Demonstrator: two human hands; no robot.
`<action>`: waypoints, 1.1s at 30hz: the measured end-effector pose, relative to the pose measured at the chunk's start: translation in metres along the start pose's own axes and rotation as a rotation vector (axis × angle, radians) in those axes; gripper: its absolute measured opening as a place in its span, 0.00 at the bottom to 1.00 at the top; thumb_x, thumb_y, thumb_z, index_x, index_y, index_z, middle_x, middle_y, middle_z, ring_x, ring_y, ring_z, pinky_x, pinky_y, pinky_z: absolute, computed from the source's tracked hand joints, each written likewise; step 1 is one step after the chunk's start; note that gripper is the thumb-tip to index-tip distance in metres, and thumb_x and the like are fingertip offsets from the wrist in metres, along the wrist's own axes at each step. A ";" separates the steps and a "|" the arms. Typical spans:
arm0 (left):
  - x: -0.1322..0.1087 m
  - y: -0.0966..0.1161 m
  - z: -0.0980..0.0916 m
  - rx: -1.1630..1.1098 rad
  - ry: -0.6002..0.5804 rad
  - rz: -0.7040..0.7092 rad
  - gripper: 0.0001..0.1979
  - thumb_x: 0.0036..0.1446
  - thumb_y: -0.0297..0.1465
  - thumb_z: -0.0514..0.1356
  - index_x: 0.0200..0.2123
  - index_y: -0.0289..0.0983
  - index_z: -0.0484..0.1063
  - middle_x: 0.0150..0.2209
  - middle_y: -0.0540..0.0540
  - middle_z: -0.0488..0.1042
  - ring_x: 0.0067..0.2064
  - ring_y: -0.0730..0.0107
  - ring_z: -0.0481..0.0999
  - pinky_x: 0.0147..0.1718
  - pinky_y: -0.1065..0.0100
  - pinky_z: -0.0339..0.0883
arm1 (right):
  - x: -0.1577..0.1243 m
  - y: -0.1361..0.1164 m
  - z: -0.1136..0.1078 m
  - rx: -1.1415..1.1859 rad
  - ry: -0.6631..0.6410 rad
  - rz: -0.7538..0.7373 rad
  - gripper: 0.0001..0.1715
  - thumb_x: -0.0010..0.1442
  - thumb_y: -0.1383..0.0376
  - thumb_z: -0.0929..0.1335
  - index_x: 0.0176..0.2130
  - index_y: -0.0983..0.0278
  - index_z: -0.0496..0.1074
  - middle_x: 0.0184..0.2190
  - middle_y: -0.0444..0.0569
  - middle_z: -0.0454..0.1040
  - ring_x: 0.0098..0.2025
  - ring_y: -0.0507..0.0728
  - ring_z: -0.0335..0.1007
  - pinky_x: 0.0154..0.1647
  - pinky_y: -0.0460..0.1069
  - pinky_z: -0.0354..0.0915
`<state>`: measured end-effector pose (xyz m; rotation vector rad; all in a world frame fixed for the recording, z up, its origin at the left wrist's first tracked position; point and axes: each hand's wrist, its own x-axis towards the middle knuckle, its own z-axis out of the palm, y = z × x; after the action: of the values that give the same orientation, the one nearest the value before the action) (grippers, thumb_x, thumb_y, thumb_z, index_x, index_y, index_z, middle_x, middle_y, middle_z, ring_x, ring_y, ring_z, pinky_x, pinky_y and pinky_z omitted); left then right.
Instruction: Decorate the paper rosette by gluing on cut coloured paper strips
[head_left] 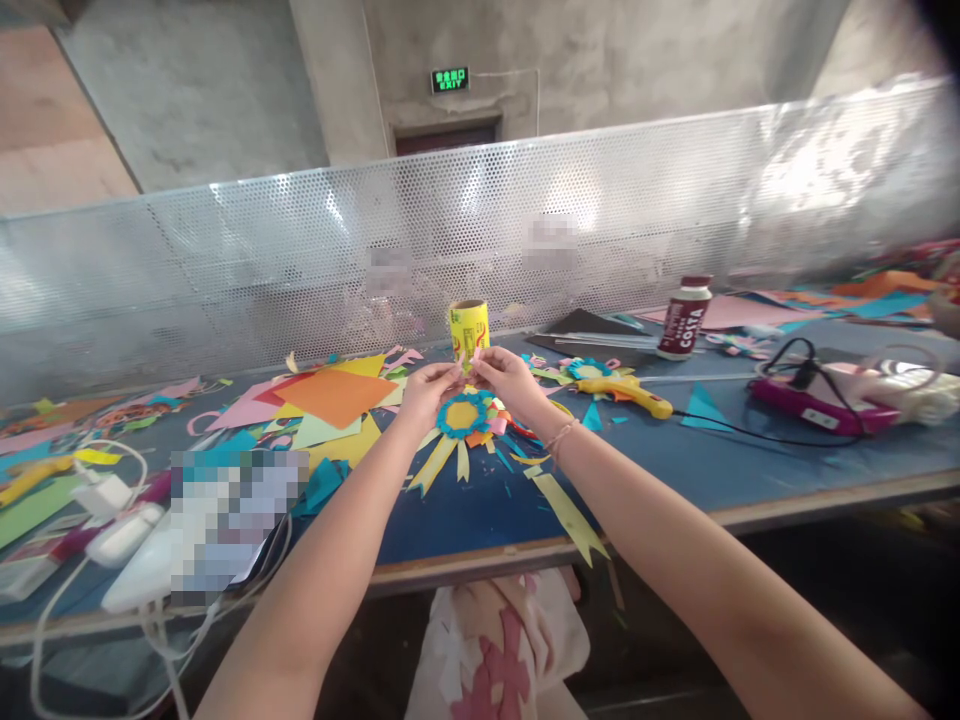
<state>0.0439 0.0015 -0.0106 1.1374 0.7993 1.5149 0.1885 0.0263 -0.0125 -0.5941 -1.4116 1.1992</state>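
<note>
While the fingers (pixel 453 373) are pinching a small paper scrap (pixel 471 357) from both sides, the left hand (pixel 429 392) and right hand (pixel 511 380) are hovering above the paper rosette (pixel 463 415) on the bench (pixel 750 470); it's looking light and flimsy, best held by its edges.

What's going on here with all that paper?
A person's left hand and right hand pinch a tiny paper scrap together, above a blue and yellow paper flower lying on the blue table. A yellow roll stands behind it, a glue gun lies to the right, and cut coloured sheets are spread on the left.
</note>
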 end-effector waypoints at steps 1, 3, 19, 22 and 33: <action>0.000 0.000 0.000 0.003 0.000 0.001 0.12 0.41 0.32 0.72 0.29 0.33 0.76 0.28 0.46 0.77 0.30 0.71 0.77 0.40 0.66 0.71 | -0.001 -0.001 0.000 0.007 -0.016 0.005 0.17 0.49 0.53 0.73 0.31 0.61 0.67 0.28 0.44 0.74 0.29 0.51 0.72 0.38 0.50 0.70; 0.001 0.000 -0.001 0.004 0.005 0.004 0.12 0.42 0.33 0.72 0.30 0.33 0.76 0.28 0.46 0.77 0.31 0.71 0.77 0.39 0.66 0.71 | -0.002 -0.004 0.001 0.036 -0.050 0.010 0.18 0.49 0.53 0.73 0.32 0.61 0.67 0.29 0.44 0.74 0.30 0.51 0.72 0.39 0.49 0.70; -0.004 0.007 0.003 -0.038 0.011 -0.021 0.14 0.42 0.35 0.72 0.31 0.35 0.76 0.27 0.48 0.77 0.25 0.77 0.73 0.27 0.73 0.68 | -0.005 -0.010 -0.001 0.100 -0.144 0.139 0.18 0.47 0.56 0.75 0.36 0.63 0.73 0.33 0.48 0.78 0.30 0.51 0.74 0.32 0.46 0.71; -0.004 0.009 0.003 -0.011 0.017 -0.021 0.15 0.40 0.36 0.72 0.31 0.35 0.76 0.27 0.48 0.77 0.25 0.75 0.74 0.29 0.71 0.70 | -0.003 -0.006 -0.003 0.078 -0.132 0.120 0.18 0.47 0.55 0.75 0.34 0.63 0.73 0.33 0.49 0.78 0.32 0.51 0.74 0.36 0.47 0.71; -0.001 -0.003 0.006 0.065 0.116 0.042 0.10 0.42 0.33 0.71 0.29 0.35 0.78 0.27 0.47 0.77 0.28 0.72 0.76 0.35 0.67 0.71 | -0.001 -0.001 0.000 -0.007 -0.018 0.031 0.18 0.40 0.53 0.76 0.26 0.62 0.73 0.28 0.45 0.76 0.31 0.53 0.73 0.42 0.52 0.72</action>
<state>0.0504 0.0005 -0.0115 1.1275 0.9146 1.6115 0.1892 0.0253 -0.0115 -0.6137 -1.4265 1.2275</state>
